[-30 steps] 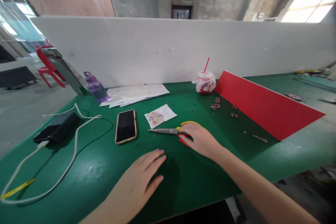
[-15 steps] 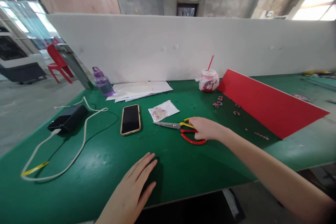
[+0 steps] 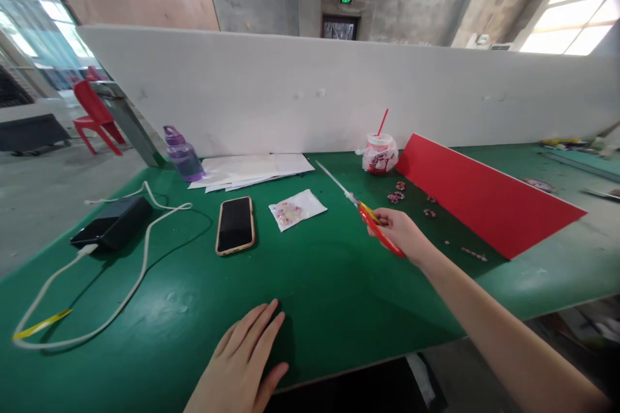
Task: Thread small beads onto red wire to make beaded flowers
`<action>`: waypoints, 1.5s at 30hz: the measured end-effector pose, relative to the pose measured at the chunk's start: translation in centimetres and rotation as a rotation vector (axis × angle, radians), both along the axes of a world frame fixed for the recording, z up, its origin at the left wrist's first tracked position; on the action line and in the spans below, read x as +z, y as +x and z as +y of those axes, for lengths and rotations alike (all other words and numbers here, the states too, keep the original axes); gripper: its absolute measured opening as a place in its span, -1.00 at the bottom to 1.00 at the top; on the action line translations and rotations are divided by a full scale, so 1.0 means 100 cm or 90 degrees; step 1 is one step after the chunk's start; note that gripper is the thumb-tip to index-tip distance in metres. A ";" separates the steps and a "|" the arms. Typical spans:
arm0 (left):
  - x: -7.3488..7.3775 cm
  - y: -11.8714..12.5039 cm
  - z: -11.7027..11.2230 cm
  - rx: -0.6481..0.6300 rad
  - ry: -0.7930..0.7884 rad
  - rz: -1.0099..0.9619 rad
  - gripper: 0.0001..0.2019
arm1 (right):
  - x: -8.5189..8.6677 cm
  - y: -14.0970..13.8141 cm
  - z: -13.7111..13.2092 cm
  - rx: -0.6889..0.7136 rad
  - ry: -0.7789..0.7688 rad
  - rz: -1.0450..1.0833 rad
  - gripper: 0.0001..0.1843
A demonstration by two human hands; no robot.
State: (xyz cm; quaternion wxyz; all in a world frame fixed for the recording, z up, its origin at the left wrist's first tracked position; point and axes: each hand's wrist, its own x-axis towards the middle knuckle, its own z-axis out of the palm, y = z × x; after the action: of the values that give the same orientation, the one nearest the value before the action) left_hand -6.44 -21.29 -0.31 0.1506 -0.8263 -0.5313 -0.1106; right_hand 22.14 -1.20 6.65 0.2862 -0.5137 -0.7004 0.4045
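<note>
My right hand (image 3: 396,230) grips a pair of scissors (image 3: 372,219) by its red and yellow handles. The scissors are raised off the green table, with the blades pointing up and away to the left. My left hand (image 3: 247,358) rests near the front edge, fingers stretched out and thumb apart, holding nothing. Left of the scissors lies a small clear-and-white packet (image 3: 296,209) of coloured beads. Beyond my left hand is a phone (image 3: 235,226) with a dark screen. Several small beaded pieces (image 3: 397,196) lie to the right of the scissors.
A red board (image 3: 489,200) stands tilted on the right. At the back are a bagged cup (image 3: 379,158) with a straw, white papers (image 3: 256,169) and a purple bottle (image 3: 184,158). A black power bank (image 3: 112,222) with a white cable (image 3: 145,274) lies on the left.
My right hand has lifted the scissors off the table and turned the blades from pointing left to pointing up and away. My left hand stays almost in place.
</note>
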 end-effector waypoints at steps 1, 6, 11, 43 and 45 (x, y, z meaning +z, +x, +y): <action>0.002 0.004 0.003 -0.009 -0.009 0.006 -0.50 | 0.001 -0.001 -0.001 0.013 -0.051 0.093 -0.70; 0.013 0.028 0.023 -0.027 -0.066 0.017 -0.55 | 0.004 -0.014 -0.009 0.073 -0.184 0.313 -0.70; 0.022 0.051 0.046 -0.049 -0.159 0.008 -0.51 | -0.004 -0.040 -0.019 0.118 -0.189 0.449 -0.72; 0.036 0.035 0.104 -0.041 -0.222 0.042 -0.78 | -0.035 -0.097 -0.018 0.177 -0.348 0.335 -0.52; 0.039 0.033 0.105 -0.055 -0.217 0.069 -0.83 | -0.038 -0.096 -0.015 0.177 -0.378 0.343 -0.53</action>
State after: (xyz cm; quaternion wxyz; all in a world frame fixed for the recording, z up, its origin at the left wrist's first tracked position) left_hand -3.18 -10.82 3.55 0.0318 -0.8665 -0.4977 0.0192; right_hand 12.54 -2.70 2.82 0.2416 -0.3505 -0.5163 0.7431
